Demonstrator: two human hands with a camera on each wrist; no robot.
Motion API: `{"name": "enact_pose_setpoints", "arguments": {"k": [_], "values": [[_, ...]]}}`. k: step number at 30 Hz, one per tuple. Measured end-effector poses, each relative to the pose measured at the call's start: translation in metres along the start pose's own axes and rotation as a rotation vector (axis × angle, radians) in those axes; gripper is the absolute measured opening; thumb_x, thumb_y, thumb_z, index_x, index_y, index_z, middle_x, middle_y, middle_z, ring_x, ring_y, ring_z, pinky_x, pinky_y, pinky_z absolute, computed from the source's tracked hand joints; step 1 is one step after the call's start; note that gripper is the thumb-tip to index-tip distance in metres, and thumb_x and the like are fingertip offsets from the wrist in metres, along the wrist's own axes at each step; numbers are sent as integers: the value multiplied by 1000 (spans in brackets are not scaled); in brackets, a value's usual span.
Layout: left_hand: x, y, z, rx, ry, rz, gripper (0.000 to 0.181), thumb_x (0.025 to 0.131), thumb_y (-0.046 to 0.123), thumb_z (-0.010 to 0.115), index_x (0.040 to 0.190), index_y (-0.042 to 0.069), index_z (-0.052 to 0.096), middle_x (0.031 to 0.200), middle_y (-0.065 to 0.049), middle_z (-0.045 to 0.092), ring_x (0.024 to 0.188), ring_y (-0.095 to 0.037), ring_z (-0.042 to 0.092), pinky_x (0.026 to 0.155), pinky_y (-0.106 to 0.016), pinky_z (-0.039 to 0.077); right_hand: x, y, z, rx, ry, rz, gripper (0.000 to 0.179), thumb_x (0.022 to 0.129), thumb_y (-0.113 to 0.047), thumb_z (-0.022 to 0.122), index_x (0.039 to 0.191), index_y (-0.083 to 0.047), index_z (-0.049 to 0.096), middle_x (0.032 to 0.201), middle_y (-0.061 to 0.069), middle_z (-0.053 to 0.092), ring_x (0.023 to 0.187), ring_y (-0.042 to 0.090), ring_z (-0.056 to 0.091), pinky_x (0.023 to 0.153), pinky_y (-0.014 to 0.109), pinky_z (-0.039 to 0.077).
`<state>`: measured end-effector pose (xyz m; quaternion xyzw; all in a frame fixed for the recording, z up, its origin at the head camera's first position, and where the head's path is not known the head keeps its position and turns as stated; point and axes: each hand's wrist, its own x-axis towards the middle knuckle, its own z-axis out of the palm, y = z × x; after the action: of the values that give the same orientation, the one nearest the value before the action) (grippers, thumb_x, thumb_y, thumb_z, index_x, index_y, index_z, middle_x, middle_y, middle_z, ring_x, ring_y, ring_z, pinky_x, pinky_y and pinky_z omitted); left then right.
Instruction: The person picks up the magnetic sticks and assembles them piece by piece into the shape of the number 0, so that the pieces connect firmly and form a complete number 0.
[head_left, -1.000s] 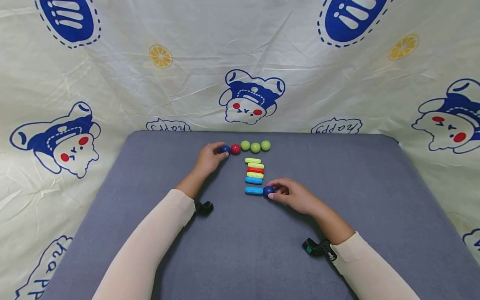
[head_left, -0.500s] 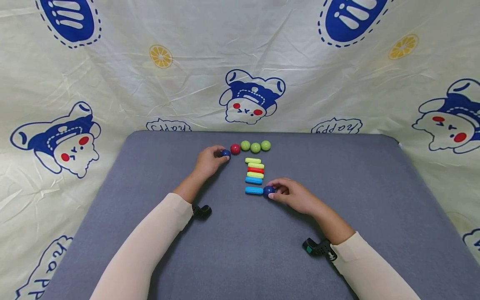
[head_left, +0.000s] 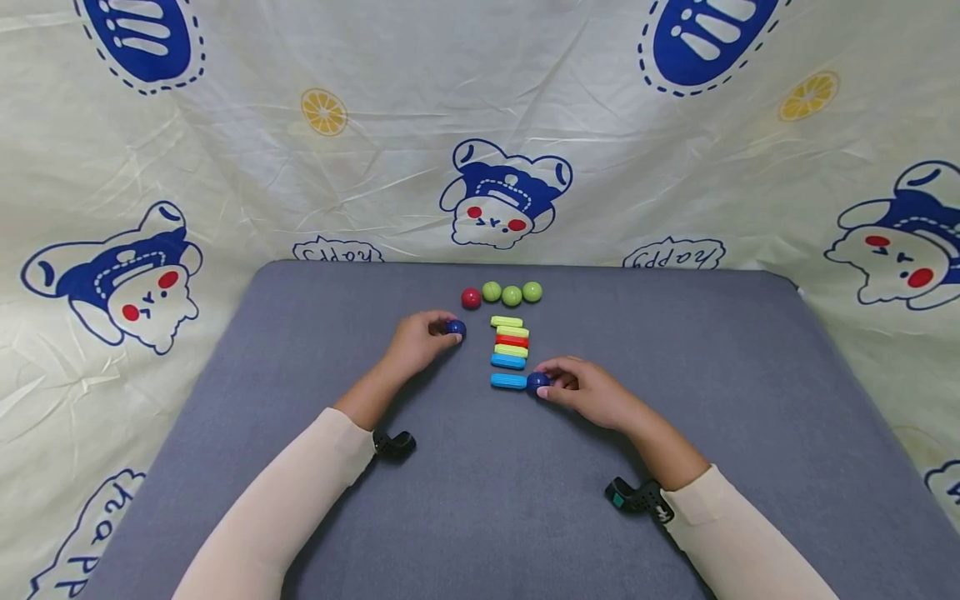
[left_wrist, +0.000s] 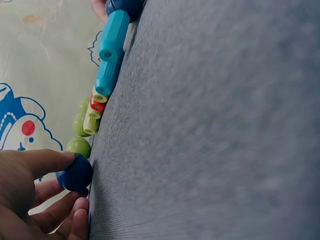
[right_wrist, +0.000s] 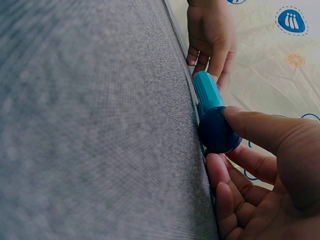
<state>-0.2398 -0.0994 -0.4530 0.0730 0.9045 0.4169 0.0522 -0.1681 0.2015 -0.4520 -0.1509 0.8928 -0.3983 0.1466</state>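
Note:
My left hand (head_left: 417, 342) pinches a dark blue ball (head_left: 455, 328) between thumb and fingers, left of the row of sticks; the left wrist view shows the same blue ball (left_wrist: 76, 173) close to the cloth. With its thumb and fingers, my right hand (head_left: 588, 392) grips a second blue ball (head_left: 537, 382). That ball meets the right end of a light blue ribbed stick (head_left: 508, 381), and the join also shows on the stick (right_wrist: 208, 91) in the right wrist view. Just beyond lie another blue stick (head_left: 507, 361), a red stick (head_left: 512, 341) and several yellow sticks (head_left: 511, 352).
Behind the sticks, a red ball (head_left: 471, 298) and three green balls (head_left: 512, 296) form a row near the far edge of the grey table (head_left: 675, 358). A printed white sheet (head_left: 405, 167) hangs behind the table.
My left hand has drawn its blue ball away from the red ball, toward me and slightly right. The right hand, its ball and the attached stick have stayed in place.

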Motion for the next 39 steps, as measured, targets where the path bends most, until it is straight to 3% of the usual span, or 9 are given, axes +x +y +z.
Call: {"name": "enact_pose_setpoints", "arguments": {"k": [13,24,39], "values": [[-23,5,0,6,-134,10,33,91,25,76,122,14,70,108,-7,70,95,-21,60,73,-28,46,-2,-1,0,-5,-2,-7,35,98,-27,68,130,-12,65,113,9,63,95,18,58,81,30,49],[-40,12,3,-46,-233,43,33,89,18,78,121,13,70,108,-7,69,94,-18,61,73,-25,47,-2,0,0,-15,12,-13,34,99,-27,67,129,-11,66,118,11,61,99,20,57,86,34,48],[-49,14,10,-84,-269,79,34,89,18,79,121,12,71,108,-6,64,94,-16,59,74,-26,47,-1,-1,0,-3,9,10,34,99,-26,67,130,-13,66,117,8,61,99,20,58,86,34,49]]}}
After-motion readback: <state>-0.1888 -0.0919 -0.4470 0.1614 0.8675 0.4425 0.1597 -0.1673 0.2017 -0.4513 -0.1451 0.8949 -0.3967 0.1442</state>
